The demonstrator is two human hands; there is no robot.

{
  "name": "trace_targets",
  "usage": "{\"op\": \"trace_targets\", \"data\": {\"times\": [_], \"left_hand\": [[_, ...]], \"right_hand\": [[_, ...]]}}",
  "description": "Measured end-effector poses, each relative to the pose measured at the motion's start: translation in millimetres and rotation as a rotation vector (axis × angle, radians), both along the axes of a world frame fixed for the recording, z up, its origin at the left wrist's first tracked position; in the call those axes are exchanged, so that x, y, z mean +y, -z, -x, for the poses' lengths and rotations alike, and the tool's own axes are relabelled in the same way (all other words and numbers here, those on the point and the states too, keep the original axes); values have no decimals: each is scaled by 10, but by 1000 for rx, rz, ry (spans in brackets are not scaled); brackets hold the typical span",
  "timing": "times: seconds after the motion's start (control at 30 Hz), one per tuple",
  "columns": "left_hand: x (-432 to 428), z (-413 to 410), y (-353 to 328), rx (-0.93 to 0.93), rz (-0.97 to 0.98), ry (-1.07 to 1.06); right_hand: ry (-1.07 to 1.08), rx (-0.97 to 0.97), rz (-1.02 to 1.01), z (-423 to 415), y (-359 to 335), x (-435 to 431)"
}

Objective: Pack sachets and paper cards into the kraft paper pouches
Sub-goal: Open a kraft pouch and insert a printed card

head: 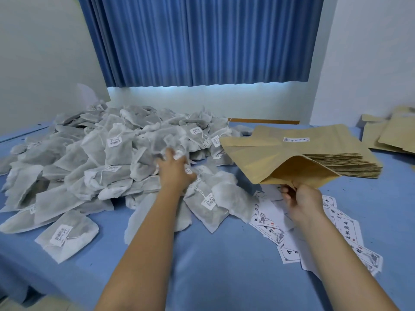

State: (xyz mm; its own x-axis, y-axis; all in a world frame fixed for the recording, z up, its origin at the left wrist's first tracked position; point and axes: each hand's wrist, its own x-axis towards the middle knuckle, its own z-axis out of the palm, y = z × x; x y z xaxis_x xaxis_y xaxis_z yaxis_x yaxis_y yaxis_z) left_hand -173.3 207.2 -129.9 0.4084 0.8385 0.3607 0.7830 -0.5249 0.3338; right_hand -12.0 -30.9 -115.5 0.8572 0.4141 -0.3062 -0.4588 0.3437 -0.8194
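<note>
1. Head view, middle of frame: my left hand (pixel 173 167) is stretched forward into the heap of sachets (pixel 107 158). The fingertips are buried among them, so I cannot tell whether they have closed on one.
2. Head view, right of centre: my right hand (pixel 301 200) pinches the near edge of one kraft pouch (pixel 269 162), held up with its mouth gaping toward me. My hands are well apart.
3. The sachets fill the left half of the frame, loosely piled on the blue cloth (pixel 224 265). They look light, soft and limp, with thin fabric, drawstrings and small labels. I judge it best to take one by its body, not by the string, which may snag its neighbours.
4. The pouch looks light and creased, stiff enough to stay open. I judge that holding it at the mouth edge keeps the opening wide.
5. The pouch stack (pixel 341 160) lies behind the held pouch.
6. The paper cards (pixel 345 227) are scattered under my right wrist at lower right. They are flat, thin and probably slippery, so I would lift one by an edge.
</note>
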Motion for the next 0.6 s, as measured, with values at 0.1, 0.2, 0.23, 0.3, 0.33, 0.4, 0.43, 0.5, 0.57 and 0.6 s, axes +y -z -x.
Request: {"op": "trace_targets", "data": {"times": [0.1,0.2,0.23,0.3,0.33,0.4,0.43,0.5,0.57,0.6], "left_hand": [[-219,-127,81,7,-3,142],[-371,-196,124,1,-9,163],[-388,-202,126,28,-12,145],[-367,-207,107,86,39,81],[-341,-208,98,103,77,61],[-287,-225,83,113,161,67],[-265,-235,80,111,201,85],[-259,-286,78,114,233,113],[-291,-347,92,101,209,116],[-317,-373,100,80,179,108]], "right_hand": [[7,21,-12,1,-14,-15],[65,47,-66,-25,-25,-67],[81,57,-65,-29,-25,-86],[89,63,-17,-23,-10,-110],[82,56,32,-11,3,-110],[74,34,91,17,54,-74],[76,37,72,48,85,-37],[98,48,18,127,126,38],[101,50,-23,197,135,105],[93,56,-61,223,131,123]]}}
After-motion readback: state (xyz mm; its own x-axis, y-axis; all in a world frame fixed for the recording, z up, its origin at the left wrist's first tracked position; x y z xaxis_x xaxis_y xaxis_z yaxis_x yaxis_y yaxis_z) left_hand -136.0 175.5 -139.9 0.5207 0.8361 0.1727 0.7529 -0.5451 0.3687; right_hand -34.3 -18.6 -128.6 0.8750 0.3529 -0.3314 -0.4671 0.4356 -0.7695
